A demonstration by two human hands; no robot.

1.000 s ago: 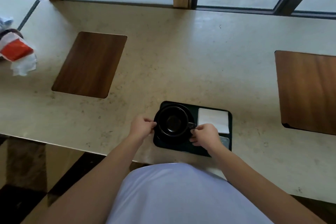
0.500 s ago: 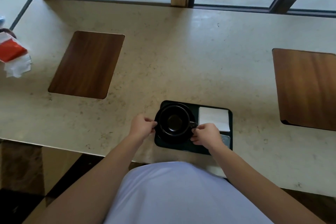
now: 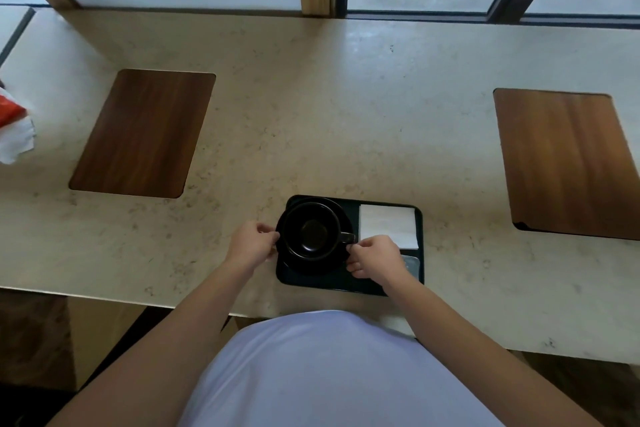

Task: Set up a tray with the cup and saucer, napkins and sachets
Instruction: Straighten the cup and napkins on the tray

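A dark rectangular tray [image 3: 322,282] lies near the counter's front edge. On its left half sits a black saucer [image 3: 311,265] with an empty black cup [image 3: 311,230] on it, handle pointing right. White folded napkins [image 3: 388,225] fill the tray's back right. A greyish sachet [image 3: 412,263] peeks out at the front right, partly hidden by my right hand. My left hand [image 3: 251,244] pinches the saucer's left rim. My right hand [image 3: 375,256] pinches the saucer's right rim just below the cup handle.
The beige stone counter [image 3: 311,114] has two wooden inlay panels, one at the left [image 3: 142,133] and one at the right [image 3: 568,163]. A red and white crumpled wrapper [image 3: 14,128] lies at the far left edge. Window frames run along the back.
Both hands stay on the saucer's rims in the same grip. The view has shifted slightly, so the wrapper sits closer to the left edge.
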